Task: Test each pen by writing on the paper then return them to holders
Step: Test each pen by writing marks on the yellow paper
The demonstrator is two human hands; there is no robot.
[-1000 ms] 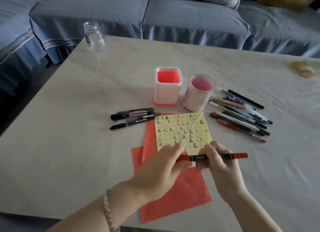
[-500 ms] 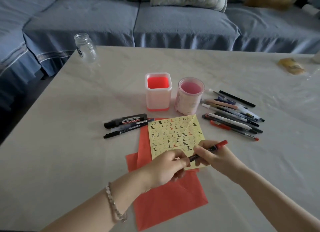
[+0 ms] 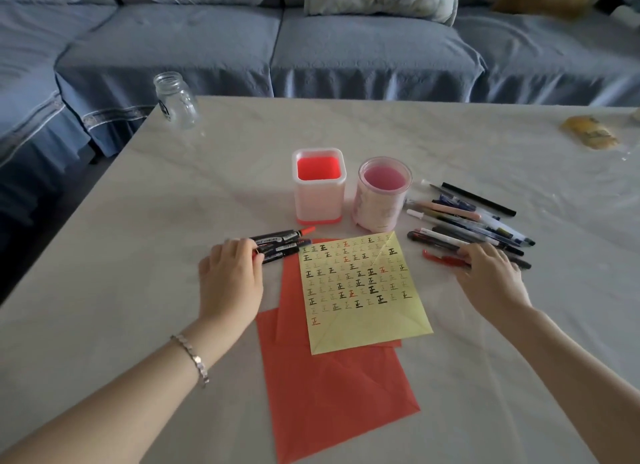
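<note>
The left hand [image 3: 230,280] is found with its fingers bent onto the near ends of the black markers [image 3: 277,247], which lie just left of the yellow paper [image 3: 363,290]; whether one is pinched cannot be told. The right hand [image 3: 491,276] is laid over the red pen [image 3: 443,258] at the near edge of the loose pens [image 3: 478,217] (grip likewise not determinable). The paper, marked in rows, is laid on red sheets [image 3: 329,377]. The square holder [image 3: 318,200] and round holder [image 3: 381,210] are stood side by side beyond it on the table [image 3: 138,255].
</note>
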